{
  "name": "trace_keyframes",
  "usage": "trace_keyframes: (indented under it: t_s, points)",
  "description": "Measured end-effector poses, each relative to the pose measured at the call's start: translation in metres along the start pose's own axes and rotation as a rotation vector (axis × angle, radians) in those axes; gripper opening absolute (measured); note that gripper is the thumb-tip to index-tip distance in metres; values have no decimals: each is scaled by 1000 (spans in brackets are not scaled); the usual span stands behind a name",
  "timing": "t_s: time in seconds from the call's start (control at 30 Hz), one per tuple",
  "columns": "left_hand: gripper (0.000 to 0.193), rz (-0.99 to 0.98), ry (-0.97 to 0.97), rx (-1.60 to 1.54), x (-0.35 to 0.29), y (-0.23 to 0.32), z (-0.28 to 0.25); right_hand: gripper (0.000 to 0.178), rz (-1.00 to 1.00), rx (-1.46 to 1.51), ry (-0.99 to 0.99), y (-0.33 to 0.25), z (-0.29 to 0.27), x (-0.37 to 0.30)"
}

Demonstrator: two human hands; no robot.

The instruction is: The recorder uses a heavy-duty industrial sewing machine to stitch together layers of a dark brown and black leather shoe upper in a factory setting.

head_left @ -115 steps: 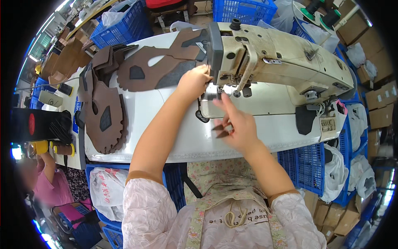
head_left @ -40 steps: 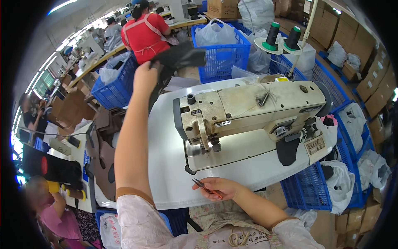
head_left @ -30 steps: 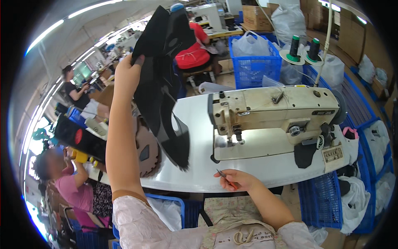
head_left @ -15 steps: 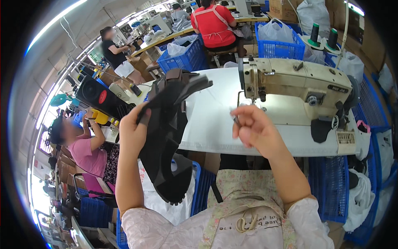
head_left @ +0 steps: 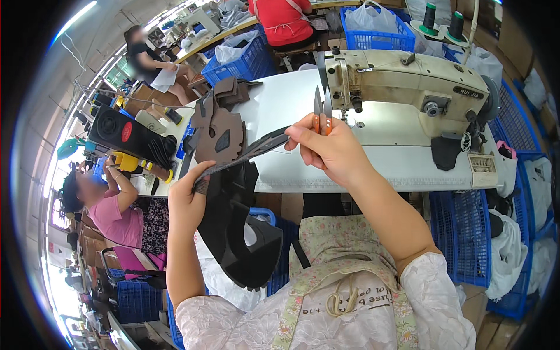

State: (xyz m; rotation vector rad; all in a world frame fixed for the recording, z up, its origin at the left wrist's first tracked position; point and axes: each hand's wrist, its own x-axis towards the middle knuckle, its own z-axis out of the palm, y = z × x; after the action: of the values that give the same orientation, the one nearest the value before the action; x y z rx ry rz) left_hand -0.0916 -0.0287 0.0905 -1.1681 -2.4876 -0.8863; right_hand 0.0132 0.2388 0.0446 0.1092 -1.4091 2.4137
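Note:
My left hand [head_left: 191, 189] is closed on black cut pieces [head_left: 233, 201] that look like shoe uppers; they hang down before the table's front edge. One narrow strip [head_left: 259, 148] of them stretches rightward to my right hand [head_left: 331, 147], which pinches its end between thumb and finger. Tucked in that same right hand is a pair of small scissors [head_left: 317, 109] with orange handles, its two blades pointing up and apart. A thin thread seems to hang by the strip's end. Brown cut pieces [head_left: 217, 135] lie on the table beyond my left hand.
A sewing machine [head_left: 408, 87] stands on the white table [head_left: 286, 169], thread cones [head_left: 430, 20] behind it. Blue crates [head_left: 461, 233] are at the right and beyond the table. A black speaker [head_left: 119, 129] lies at the left. Other people [head_left: 119, 213] sit at neighbouring tables.
My right hand has come up to the black pieces and now grips the strip's end. The scissors' blades now show, pointing up. The strip has been lowered and drawn straight; the head view has shifted.

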Motion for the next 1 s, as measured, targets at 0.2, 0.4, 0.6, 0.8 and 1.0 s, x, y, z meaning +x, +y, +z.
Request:
trace_keyframes:
  t_s: [0.2, 0.4, 0.6, 0.8, 1.0]
  points:
    - [26, -13, -28, 50, 2, -7, 6, 25, 2, -140, 45, -8, 3, -2]
    - [28, 14, 6, 57, 4, -11, 11, 26, -41, -138, 68, -14, 2, -6]
    - [30, -24, 11, 58, 7, -12, 13, 23, 119, -141, -106, -15, -1, -17]
    - [30, -40, 4, 45, 6, -11, 14, 23, 266, -288, -319, -16, -30, -23]
    - [28, -28, 24, 39, 6, -12, 12, 47, -277, -594, 7, 4, -39, -22]
